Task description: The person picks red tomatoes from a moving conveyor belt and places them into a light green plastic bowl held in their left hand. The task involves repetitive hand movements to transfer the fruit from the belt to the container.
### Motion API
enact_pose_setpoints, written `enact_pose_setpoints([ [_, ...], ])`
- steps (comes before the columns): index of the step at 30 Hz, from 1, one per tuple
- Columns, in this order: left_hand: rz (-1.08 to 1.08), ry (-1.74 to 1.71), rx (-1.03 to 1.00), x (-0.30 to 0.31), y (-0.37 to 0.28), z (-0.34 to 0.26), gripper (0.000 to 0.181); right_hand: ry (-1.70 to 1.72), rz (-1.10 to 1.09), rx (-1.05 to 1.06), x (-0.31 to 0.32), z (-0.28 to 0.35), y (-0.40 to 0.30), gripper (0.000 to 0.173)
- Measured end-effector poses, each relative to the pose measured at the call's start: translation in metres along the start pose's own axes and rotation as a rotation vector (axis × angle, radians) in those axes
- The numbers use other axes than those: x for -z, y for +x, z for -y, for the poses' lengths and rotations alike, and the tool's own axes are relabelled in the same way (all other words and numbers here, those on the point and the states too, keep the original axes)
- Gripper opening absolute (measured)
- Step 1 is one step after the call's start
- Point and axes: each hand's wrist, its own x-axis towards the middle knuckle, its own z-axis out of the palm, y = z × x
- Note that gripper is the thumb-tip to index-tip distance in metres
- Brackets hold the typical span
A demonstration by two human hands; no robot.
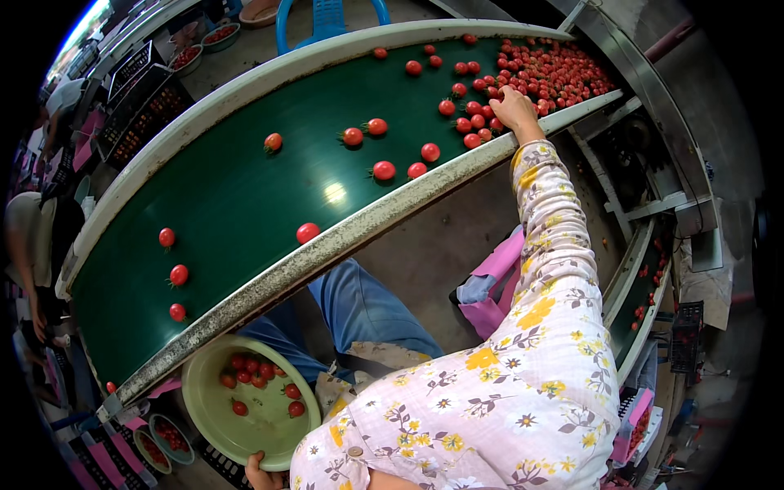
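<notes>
My right hand (pixel 516 111) reaches over the near rail of a green conveyor belt (pixel 245 202), its fingers at the edge of a dense heap of small red tomatoes (pixel 551 70). Whether a tomato is between those fingers cannot be told. Loose tomatoes lie scattered along the belt, among them one near the rail (pixel 307 233) and a pair further back (pixel 352 136). At the bottom, my left hand (pixel 262 473) grips the rim of a light green plastic basin (pixel 202 422), which holds several tomatoes (pixel 251 370), some with green stems.
A worn whitish rail (pixel 343 236) edges the belt. Behind it are a blue plastic chair (pixel 327 18) and black crates (pixel 138 116). People (pixel 30 245) bend at the far left. Tomato basins (pixel 171 438) stand at lower left; another belt (pixel 640 306) runs at the right.
</notes>
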Motion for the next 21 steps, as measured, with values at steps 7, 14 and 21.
enact_pose_setpoints([
  [7,0.007,0.013,-0.005,0.007,0.005,0.001,0.045,0.159,0.152,0.104,0.001,-0.01,-0.001,0.044],
  [14,0.02,-0.018,0.008,0.016,0.008,0.005,0.046,0.395,0.431,0.287,0.027,0.012,-0.033,0.053],
  [21,0.019,-0.001,0.013,0.006,0.003,0.003,0.048,0.732,0.302,0.203,0.024,0.013,-0.023,0.026],
])
